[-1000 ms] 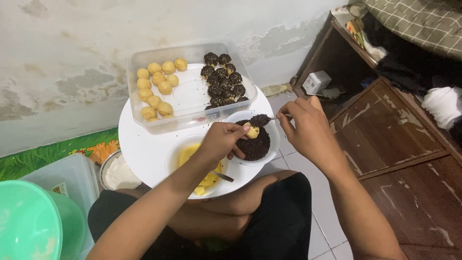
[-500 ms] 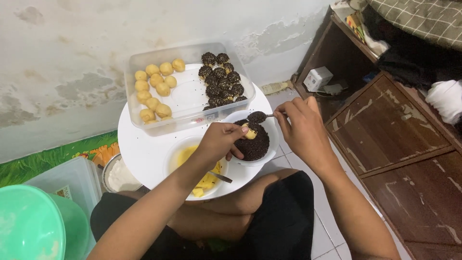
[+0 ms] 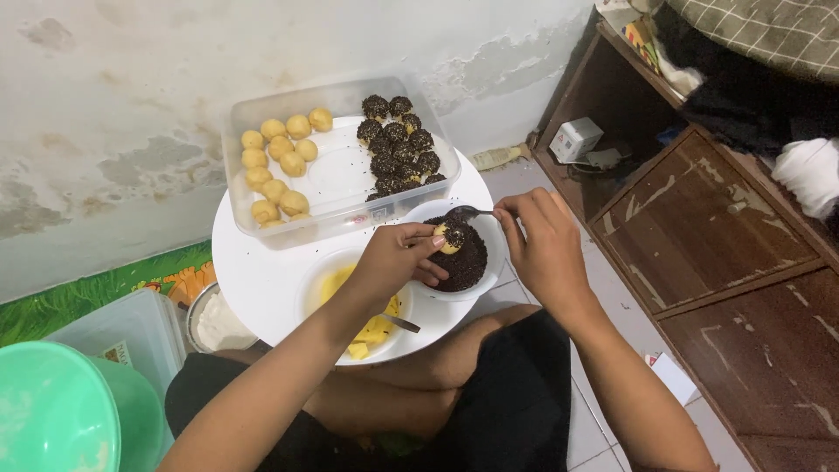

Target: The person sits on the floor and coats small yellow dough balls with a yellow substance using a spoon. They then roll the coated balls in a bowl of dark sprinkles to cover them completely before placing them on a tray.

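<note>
At frame centre the left hand [image 3: 398,260] pinches a yellow ball [image 3: 448,238] over the sprinkle bowl [image 3: 491,255] — the right hand [image 3: 544,240], just right, grips a spoon [image 3: 470,212] pointing left at it.

I'm looking down into a lived-in room of a home, with food being made by hand at floor level. I see a pale tiled floor [image 3: 612,306] and a stained, peeling plaster wall [image 3: 131,105] close ahead. A worn wooden cabinet [image 3: 725,227] on the right has a folded checked cloth [image 3: 769,35] piled on top. A round white tray [image 3: 262,271] rests on crossed legs, carrying a clear plastic container [image 3: 336,166] of dough balls and small bowls.
</note>
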